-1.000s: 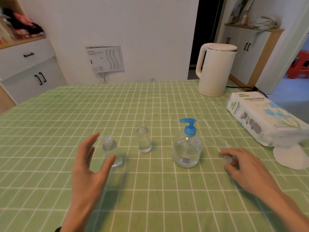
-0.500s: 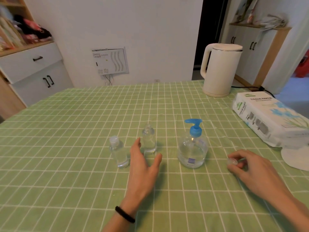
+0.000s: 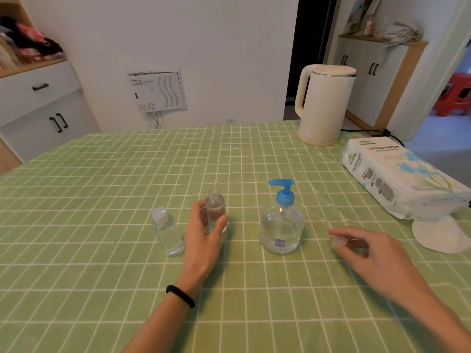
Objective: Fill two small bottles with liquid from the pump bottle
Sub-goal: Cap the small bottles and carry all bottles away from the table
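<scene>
The left hand [image 3: 204,238], a moment ago open beside the capped small bottle [image 3: 168,233], now curls round the uncapped small bottle [image 3: 215,208] standing left of the pump bottle [image 3: 281,225], while the right hand [image 3: 369,253] pinches a clear cap [image 3: 339,242] on the right, so filling can likely begin.

The left hand [image 3: 204,240] wraps the uncapped small bottle [image 3: 214,201], hiding its base. Fingers of the right hand [image 3: 369,253] cover part of a clear cap [image 3: 339,242]. The label on the pump bottle [image 3: 281,225] is too small to read; the tissue pack [image 3: 397,179] runs off the right edge.
</scene>
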Tool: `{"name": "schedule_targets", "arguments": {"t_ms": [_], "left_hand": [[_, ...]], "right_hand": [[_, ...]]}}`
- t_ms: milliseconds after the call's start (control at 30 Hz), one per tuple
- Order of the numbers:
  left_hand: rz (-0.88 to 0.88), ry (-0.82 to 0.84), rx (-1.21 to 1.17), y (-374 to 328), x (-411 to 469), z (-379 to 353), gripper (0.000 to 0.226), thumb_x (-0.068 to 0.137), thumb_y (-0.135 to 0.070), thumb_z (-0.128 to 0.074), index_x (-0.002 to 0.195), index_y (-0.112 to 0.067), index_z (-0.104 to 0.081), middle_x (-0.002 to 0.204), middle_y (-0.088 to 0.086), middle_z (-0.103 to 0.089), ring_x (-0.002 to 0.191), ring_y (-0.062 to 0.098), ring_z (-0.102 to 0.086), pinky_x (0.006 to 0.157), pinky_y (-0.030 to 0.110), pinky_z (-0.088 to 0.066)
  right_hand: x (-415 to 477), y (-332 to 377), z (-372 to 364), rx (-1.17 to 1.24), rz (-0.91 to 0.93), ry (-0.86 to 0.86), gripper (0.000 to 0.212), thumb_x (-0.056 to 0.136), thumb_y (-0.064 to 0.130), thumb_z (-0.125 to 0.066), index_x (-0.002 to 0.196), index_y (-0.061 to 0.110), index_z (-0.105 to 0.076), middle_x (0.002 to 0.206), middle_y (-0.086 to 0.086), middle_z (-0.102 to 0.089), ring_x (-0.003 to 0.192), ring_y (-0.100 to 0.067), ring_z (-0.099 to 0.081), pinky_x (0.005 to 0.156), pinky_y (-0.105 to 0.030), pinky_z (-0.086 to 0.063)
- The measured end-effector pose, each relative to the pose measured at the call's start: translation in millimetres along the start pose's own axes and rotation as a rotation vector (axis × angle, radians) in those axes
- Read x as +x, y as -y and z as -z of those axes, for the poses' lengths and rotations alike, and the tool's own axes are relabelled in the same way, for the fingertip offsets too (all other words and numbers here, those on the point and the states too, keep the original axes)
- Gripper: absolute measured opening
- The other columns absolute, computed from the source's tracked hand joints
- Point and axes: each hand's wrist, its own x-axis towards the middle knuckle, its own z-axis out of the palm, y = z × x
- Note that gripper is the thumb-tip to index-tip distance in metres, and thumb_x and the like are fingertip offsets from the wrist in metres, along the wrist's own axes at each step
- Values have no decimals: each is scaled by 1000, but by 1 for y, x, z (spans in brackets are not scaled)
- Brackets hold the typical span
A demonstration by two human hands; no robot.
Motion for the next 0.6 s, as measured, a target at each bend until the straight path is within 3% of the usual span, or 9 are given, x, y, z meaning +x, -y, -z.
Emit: {"name": "schedule_targets", "arguments": {"t_ms": [67, 167, 267, 367, 467, 600], "left_hand": [[-18, 20, -11, -4, -4, 2, 31, 95, -12, -73, 119, -24, -57, 112, -9, -72, 105, 8, -70, 100, 42, -57], [-53, 81, -25, -11, -20, 8, 35, 92, -17, -78, 121, -26, -60, 112, -9, -76, 105, 9, -72, 99, 40, -57], [-75, 149, -50, -21, -43, 16, 42, 84, -37, -83, 121, -35, -64, 117, -15, -76, 110, 9, -73, 99, 35, -55], [-82, 200, -66, -27, -63, 19, 45, 75, -39, -84, 117, -35, -68, 115, -11, -78, 109, 14, -74, 101, 38, -54], [-74, 244, -57, -30, -79, 19, 46, 73, -34, -88, 115, -30, -71, 114, -12, -78, 110, 13, -73, 104, 38, -53], [-68, 261, -37, -33, -91, 18, 46, 71, -25, -91, 112, -33, -73, 112, -15, -78, 109, 8, -73, 101, 26, -53]], "right_hand": [[-2, 5, 1, 18, 18, 15, 27, 99, 33, -76, 122, 48, -76, 112, 29, -73, 101, 9, -68, 93, -25, -57], [-8, 13, 2, 57, 47, 58, 23, 101, 40, -72, 122, 49, -78, 117, 35, -72, 103, 12, -70, 86, -11, -51], [-18, 24, -1, 181, 31, 103, 19, 99, 41, -74, 118, 44, -76, 106, 30, -78, 102, 9, -74, 91, -21, -60], [-29, 37, -7, 295, 1, 139, 15, 93, 38, -80, 105, 34, -73, 105, 25, -78, 95, 0, -78, 87, -30, -65], [-38, 52, -13, 364, 20, 200, 12, 91, 37, -83, 97, 35, -74, 101, 17, -81, 93, -5, -80, 84, -28, -65], [-45, 69, -16, 433, 97, 261, 16, 94, 32, -84, 101, 45, -78, 106, 18, -81, 98, -4, -80, 87, -18, -62]]}}
